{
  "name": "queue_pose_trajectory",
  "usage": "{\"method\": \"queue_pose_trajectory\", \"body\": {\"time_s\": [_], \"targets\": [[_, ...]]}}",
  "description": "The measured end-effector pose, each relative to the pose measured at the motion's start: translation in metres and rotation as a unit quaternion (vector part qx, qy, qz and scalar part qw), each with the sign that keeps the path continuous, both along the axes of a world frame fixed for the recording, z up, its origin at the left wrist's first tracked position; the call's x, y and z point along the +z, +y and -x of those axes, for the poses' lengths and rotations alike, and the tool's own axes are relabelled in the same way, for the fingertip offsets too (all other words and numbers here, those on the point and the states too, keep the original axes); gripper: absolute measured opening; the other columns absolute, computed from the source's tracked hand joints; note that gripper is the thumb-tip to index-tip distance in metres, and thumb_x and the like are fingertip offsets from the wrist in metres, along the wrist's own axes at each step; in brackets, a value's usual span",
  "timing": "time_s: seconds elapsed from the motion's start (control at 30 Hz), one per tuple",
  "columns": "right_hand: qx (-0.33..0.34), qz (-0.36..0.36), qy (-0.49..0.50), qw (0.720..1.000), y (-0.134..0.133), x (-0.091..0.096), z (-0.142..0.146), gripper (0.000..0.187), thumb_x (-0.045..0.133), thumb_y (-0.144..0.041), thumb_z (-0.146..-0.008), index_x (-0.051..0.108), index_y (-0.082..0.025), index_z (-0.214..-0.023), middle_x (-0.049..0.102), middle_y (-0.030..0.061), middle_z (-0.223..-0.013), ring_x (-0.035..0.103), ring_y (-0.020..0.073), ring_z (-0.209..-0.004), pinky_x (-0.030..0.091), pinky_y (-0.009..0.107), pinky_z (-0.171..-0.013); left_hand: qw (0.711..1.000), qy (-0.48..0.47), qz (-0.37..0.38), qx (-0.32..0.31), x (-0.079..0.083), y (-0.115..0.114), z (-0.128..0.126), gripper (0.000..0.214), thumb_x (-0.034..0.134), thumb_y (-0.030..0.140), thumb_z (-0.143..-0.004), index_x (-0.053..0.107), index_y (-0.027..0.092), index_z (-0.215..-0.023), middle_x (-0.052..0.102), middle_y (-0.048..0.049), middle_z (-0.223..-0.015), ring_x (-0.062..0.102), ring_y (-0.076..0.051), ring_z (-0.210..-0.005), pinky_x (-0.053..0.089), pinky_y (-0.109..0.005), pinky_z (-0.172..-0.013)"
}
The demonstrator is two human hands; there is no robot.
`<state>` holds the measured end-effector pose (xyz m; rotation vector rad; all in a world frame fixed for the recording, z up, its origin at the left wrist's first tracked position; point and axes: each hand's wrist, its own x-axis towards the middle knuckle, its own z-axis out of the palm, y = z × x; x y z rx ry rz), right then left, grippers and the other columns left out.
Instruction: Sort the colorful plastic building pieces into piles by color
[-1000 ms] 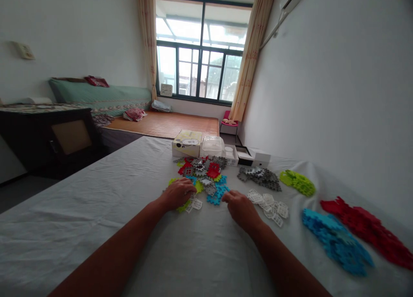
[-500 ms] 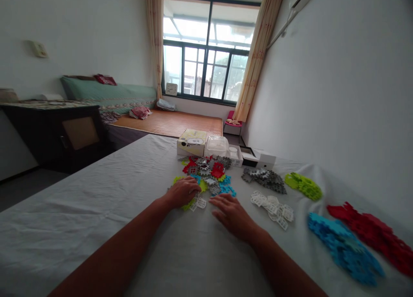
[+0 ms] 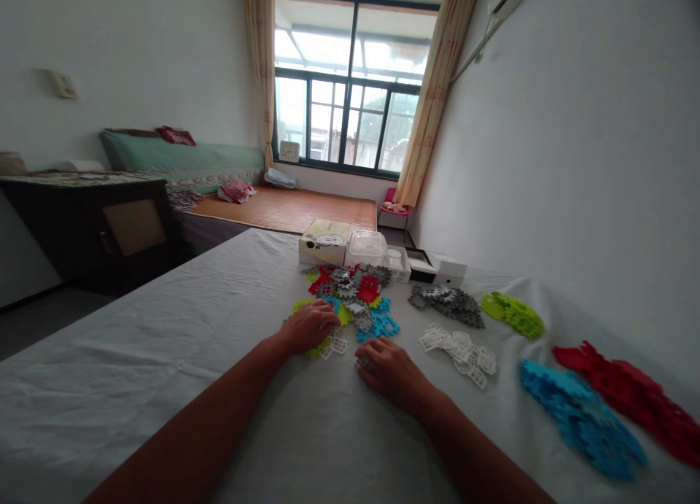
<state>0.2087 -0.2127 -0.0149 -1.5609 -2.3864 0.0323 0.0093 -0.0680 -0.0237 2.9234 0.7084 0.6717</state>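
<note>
My left hand (image 3: 310, 326) rests with bent fingers on the near left of the mixed pile. Lime green pieces (image 3: 318, 349) show beneath it, and white lattice pieces (image 3: 335, 346) lie beside its fingertips. What its fingers hold, if anything, is hidden. To the right, my right hand (image 3: 389, 371) is on the cloth, fingers curled over a small white lattice piece (image 3: 359, 362) that is mostly covered. Blue interlocking pieces (image 3: 380, 327) lie just beyond this hand. Red window-shaped pieces (image 3: 368, 288) and grey ones are farther back in the pile.
Sorted by colour on the right are white pieces (image 3: 462, 352), grey pieces (image 3: 448, 305), lime pieces (image 3: 512, 314), blue pieces (image 3: 582, 420) and red pieces (image 3: 623, 394). A yellow-white carton (image 3: 322, 245), clear plastic container (image 3: 367, 248) and small open boxes (image 3: 420, 263) stand behind the pile.
My right hand has drawn slightly nearer, and its outstretched fingers have curled over a white piece. My left hand has stayed nearly in place.
</note>
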Motion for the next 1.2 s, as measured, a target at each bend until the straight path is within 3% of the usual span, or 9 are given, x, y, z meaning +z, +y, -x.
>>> {"method": "queue_pose_trajectory", "body": {"time_s": [0.13, 0.3, 0.4, 0.57, 0.67, 0.83, 0.9, 1.03, 1.2], "targets": [[-0.057, -0.032, -0.036, 0.997, 0.002, 0.005, -0.012, 0.023, 0.051, -0.015, -0.085, 0.063, -0.025, -0.102, 0.067, 0.0017, -0.096, 0.057, 0.0191, -0.094, 0.039, 0.029, -0.082, 1.0, -0.001, 0.006, -0.006, 0.002, 0.0, 0.0, 0.024, 0.052, 0.012, -0.082, 0.07, 0.024, -0.092, 0.067, -0.0015, -0.09, 0.056, -0.018, -0.097, 0.043, -0.028, -0.087], [-0.26, -0.063, -0.032, 0.963, 0.003, 0.012, -0.076, 0.021, 0.047, -0.016, -0.085, 0.065, -0.022, -0.094, 0.068, 0.0046, -0.096, 0.058, 0.0188, -0.092, 0.038, 0.029, -0.078, 1.0, 0.004, 0.009, -0.006, 0.001, 0.001, 0.001, 0.024, 0.053, 0.01, -0.08, 0.07, 0.024, -0.09, 0.068, -0.0014, -0.09, 0.056, -0.018, -0.097, 0.044, -0.028, -0.087], [-0.309, -0.054, -0.059, 0.948, 0.004, 0.007, -0.104, 0.021, 0.047, -0.022, -0.088, 0.067, -0.024, -0.096, 0.068, 0.0047, -0.102, 0.055, 0.0221, -0.1, 0.038, 0.03, -0.075, 1.0, 0.003, 0.005, -0.007, -0.001, 0.002, 0.001, 0.024, 0.053, 0.01, -0.08, 0.069, 0.024, -0.09, 0.067, -0.0015, -0.089, 0.056, -0.018, -0.097, 0.044, -0.028, -0.086], [-0.27, -0.025, -0.085, 0.959, 0.006, -0.001, -0.101, 0.028, 0.043, -0.038, -0.093, 0.068, -0.025, -0.088, 0.07, 0.0043, -0.094, 0.055, 0.0239, -0.101, 0.038, 0.034, -0.077, 1.0, 0.001, 0.003, -0.01, -0.001, 0.002, 0.001, 0.024, 0.053, 0.009, -0.08, 0.069, 0.024, -0.09, 0.067, -0.0013, -0.089, 0.056, -0.017, -0.096, 0.043, -0.027, -0.086], [-0.279, -0.053, -0.082, 0.955, 0.008, -0.001, -0.088, 0.03, 0.044, -0.037, -0.093, 0.067, -0.022, -0.081, 0.069, 0.0059, -0.088, 0.056, 0.0248, -0.097, 0.039, 0.036, -0.078, 1.0, 0.0, 0.003, -0.01, -0.001, 0.002, 0.001, 0.024, 0.053, 0.01, -0.081, 0.069, 0.025, -0.091, 0.067, -0.0006, -0.09, 0.056, -0.017, -0.096, 0.043, -0.027, -0.086], [-0.142, -0.097, 0.029, 0.985, 0.017, -0.005, -0.051, 0.026, 0.047, -0.03, -0.093, 0.061, -0.024, -0.114, 0.067, 0.0058, -0.111, 0.052, 0.0206, -0.11, 0.04, 0.032, -0.087, 1.0, -0.001, 0.003, -0.01, -0.001, 0.001, 0.0, 0.021, 0.052, 0.014, -0.084, 0.069, 0.025, -0.091, 0.067, -0.0009, -0.089, 0.056, -0.017, -0.097, 0.043, -0.027, -0.086], [-0.111, -0.098, 0.035, 0.988, 0.02, -0.006, -0.033, 0.027, 0.047, -0.03, -0.093, 0.06, -0.023, -0.115, 0.067, 0.0055, -0.111, 0.049, 0.0211, -0.116, 0.038, 0.034, -0.092, 1.0, -0.001, 0.004, -0.008, -0.001, 0.0, 0.0, 0.021, 0.052, 0.015, -0.084, 0.069, 0.026, -0.091, 0.067, -0.001, -0.089, 0.056, -0.018, -0.097, 0.043, -0.027, -0.086], [-0.09, -0.09, 0.009, 0.992, 0.022, -0.008, -0.014, 0.025, 0.043, -0.031, -0.095, 0.064, -0.026, -0.106, 0.069, 0.0036, -0.108, 0.046, 0.0217, -0.12, 0.031, 0.039, -0.1, 1.0, 0.003, 0.006, -0.007, 0.0, -0.002, 0.0, 0.022, 0.053, 0.014, -0.083, 0.069, 0.026, -0.093, 0.067, -0.0009, -0.089, 0.056, -0.017, -0.097, 0.043, -0.027, -0.086], [-0.128, -0.075, -0.022, 0.989, 0.024, -0.016, -0.02, 0.039, 0.038, -0.036, -0.096, 0.048, -0.028, -0.134, 0.055, 0.0044, -0.134, 0.037, 0.0239, -0.13, 0.029, 0.044, -0.101, 1.0, 0.001, 0.002, -0.004, 0.001, -0.003, -0.001, 0.02, 0.053, 0.017, -0.085, 0.07, 0.026, -0.092, 0.066, -0.0015, -0.088, 0.057, -0.017, -0.096, 0.043, -0.027, -0.084]]}}
